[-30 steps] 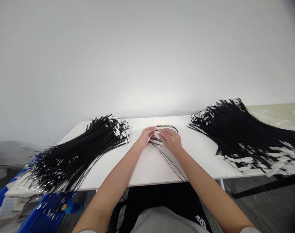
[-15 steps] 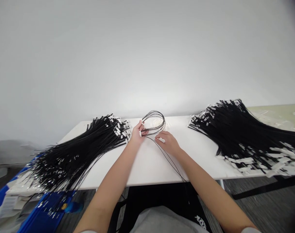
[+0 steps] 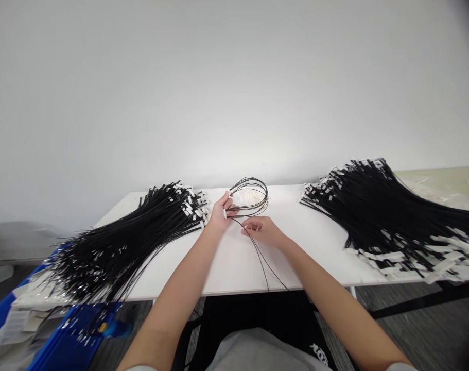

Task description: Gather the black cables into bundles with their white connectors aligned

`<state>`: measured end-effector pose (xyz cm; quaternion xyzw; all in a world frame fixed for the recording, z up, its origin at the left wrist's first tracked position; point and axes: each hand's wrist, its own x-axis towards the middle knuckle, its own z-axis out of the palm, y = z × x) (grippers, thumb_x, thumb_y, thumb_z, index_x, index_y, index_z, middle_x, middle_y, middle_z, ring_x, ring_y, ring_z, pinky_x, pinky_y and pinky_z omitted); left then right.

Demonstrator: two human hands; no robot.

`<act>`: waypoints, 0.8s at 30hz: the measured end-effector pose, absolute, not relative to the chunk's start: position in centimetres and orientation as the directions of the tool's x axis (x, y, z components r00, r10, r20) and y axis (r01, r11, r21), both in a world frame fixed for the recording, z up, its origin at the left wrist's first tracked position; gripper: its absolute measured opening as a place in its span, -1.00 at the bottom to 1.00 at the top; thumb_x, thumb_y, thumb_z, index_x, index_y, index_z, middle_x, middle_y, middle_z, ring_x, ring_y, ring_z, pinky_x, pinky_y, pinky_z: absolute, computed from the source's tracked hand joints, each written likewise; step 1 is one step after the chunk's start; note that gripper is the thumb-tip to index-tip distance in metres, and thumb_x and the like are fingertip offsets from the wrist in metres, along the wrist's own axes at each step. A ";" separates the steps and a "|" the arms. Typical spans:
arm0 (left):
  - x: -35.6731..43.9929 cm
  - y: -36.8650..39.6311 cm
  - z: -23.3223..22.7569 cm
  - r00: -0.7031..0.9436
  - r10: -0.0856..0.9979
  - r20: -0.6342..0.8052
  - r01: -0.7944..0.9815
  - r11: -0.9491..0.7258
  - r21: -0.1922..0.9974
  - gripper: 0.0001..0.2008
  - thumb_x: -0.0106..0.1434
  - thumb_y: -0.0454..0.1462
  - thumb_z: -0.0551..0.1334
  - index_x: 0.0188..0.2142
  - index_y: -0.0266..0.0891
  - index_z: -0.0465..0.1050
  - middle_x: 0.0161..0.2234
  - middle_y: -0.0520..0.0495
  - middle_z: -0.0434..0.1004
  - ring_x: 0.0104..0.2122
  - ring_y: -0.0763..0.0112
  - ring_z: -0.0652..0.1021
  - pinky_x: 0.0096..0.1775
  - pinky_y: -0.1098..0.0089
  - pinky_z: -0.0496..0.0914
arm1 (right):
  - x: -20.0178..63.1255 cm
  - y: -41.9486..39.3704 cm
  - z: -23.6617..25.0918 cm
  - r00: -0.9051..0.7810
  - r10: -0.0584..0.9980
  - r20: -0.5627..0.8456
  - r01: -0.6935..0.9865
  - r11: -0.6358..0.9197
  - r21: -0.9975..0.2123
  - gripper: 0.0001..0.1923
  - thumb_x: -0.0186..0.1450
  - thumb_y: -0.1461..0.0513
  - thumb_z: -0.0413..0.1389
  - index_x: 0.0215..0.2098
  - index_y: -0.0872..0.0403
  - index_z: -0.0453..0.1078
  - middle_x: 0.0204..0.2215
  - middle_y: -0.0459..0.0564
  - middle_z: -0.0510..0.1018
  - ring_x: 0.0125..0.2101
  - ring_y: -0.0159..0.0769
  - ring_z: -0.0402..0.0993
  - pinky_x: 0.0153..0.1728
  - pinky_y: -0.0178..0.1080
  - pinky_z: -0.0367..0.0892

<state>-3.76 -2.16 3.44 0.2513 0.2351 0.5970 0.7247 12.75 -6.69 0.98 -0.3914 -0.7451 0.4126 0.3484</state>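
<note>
My left hand (image 3: 221,212) is closed on a wire harness with white connectors, gripping it near the connector end. Its thin black wires (image 3: 265,198) bend round in a loop to the right, both ends of the loop meeting at this hand. Two loose black wires (image 3: 262,256) run down from the same hand towards the table's front edge. My right hand (image 3: 262,230) is just right of the loop, low over the table, fingers curled and fingertips against the loose wires. How firmly they pinch is hard to see.
A large heap of black wires with white connectors (image 3: 141,239) lies on the left of the white table (image 3: 226,273). Another heap (image 3: 388,211) covers the right side. Small pale pieces (image 3: 250,197) lie behind the loop. A blue bin (image 3: 74,340) stands below left.
The wire loop has shifted slightly right. My right hand has moved a little down and left along the loose wires, whose lower ends have swung left.
</note>
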 end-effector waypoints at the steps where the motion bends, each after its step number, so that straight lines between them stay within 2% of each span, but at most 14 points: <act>1: -3.8 -2.2 3.5 0.188 0.981 -0.039 -0.750 0.169 0.640 -0.74 0.05 -0.17 0.27 -0.47 -0.28 0.24 -0.76 0.24 -0.11 -0.80 0.70 0.05 -0.69 0.58 0.07 | 12.8 -6.7 1.0 -0.467 0.870 0.159 0.261 0.308 -0.915 -0.73 0.05 0.06 0.17 -0.33 0.04 0.44 -0.54 -0.13 0.44 -0.57 -0.48 0.23 -0.52 -0.37 0.18; 4: -4.0 -2.1 3.5 0.235 0.972 -0.026 -0.756 0.200 0.624 -0.76 0.07 -0.18 0.26 -0.45 -0.28 0.25 -0.76 0.24 -0.11 -0.80 0.70 0.04 -0.71 0.58 0.05 | 12.9 -6.6 1.3 -0.502 0.860 0.094 0.118 0.176 -0.977 -0.69 0.04 0.09 0.19 -0.28 0.07 0.41 -0.59 -0.14 0.42 -0.60 -0.49 0.23 -0.55 -0.37 0.17; 8: -4.3 -1.9 3.4 0.250 0.968 -0.006 -0.763 0.201 0.615 -0.77 0.08 -0.18 0.25 -0.45 -0.28 0.25 -0.77 0.24 -0.12 -0.81 0.69 0.02 -0.73 0.58 0.02 | 13.5 -6.4 2.2 -0.475 0.873 0.111 -0.100 0.072 -0.992 -0.70 0.07 0.14 0.17 -0.23 0.07 0.40 -0.64 -0.16 0.38 -0.66 -0.52 0.18 -0.61 -0.38 0.10; 12: -4.4 -1.6 3.1 0.210 0.978 0.003 -0.748 0.159 0.644 -0.78 0.09 -0.18 0.24 -0.45 -0.28 0.26 -0.76 0.24 -0.12 -0.80 0.69 0.01 -0.71 0.57 0.04 | 14.6 -6.4 3.3 -0.434 0.894 0.113 -0.389 -0.073 -0.918 -0.82 0.08 0.17 0.17 -0.36 0.08 0.41 -0.64 -0.18 0.30 -0.66 -0.53 0.16 -0.62 -0.37 0.11; 15: -4.3 -1.5 2.9 0.184 0.983 0.012 -0.716 0.126 0.687 -0.76 0.08 -0.16 0.24 -0.47 -0.28 0.25 -0.76 0.23 -0.13 -0.79 0.68 0.01 -0.71 0.56 0.01 | 15.3 -6.5 4.1 -0.410 0.906 0.110 -0.531 -0.138 -0.836 -0.84 0.09 0.17 0.14 -0.37 0.07 0.40 -0.52 -0.12 0.36 -0.56 -0.47 0.25 -0.59 -0.35 0.18; 18: -4.1 -1.4 2.7 0.142 0.990 0.012 -0.659 0.085 0.748 -0.73 0.06 -0.15 0.25 -0.50 -0.27 0.23 -0.75 0.21 -0.14 -0.78 0.68 0.00 -0.71 0.56 -0.07 | 15.5 -6.3 4.4 -0.283 0.952 0.119 -0.619 -0.087 -0.781 -0.78 0.05 0.18 0.16 -0.31 0.02 0.39 -0.44 -0.13 0.38 -0.50 -0.46 0.27 -0.56 -0.35 0.24; 21: -3.9 -1.4 2.4 0.093 0.996 -0.002 -0.580 0.056 0.813 -0.70 0.02 -0.13 0.28 -0.54 -0.27 0.20 -0.75 0.20 -0.12 -0.77 0.68 0.02 -0.70 0.55 -0.11 | 15.4 -5.6 4.1 -0.001 0.997 0.071 -0.666 0.052 -0.744 -0.77 0.04 0.13 0.20 -0.33 0.00 0.37 -0.50 -0.19 0.34 -0.58 -0.54 0.21 -0.60 -0.42 0.20; 24: -3.7 -1.3 2.1 0.069 0.998 -0.013 -0.528 0.047 0.848 -0.66 -0.01 -0.13 0.30 -0.57 -0.27 0.17 -0.74 0.19 -0.09 -0.76 0.67 0.06 -0.70 0.55 -0.14 | 15.8 -4.7 3.5 0.291 0.956 0.023 -0.653 0.216 -0.726 -0.73 0.04 0.08 0.21 -0.32 0.00 0.37 -0.46 -0.19 0.34 -0.56 -0.57 0.25 -0.55 -0.43 0.27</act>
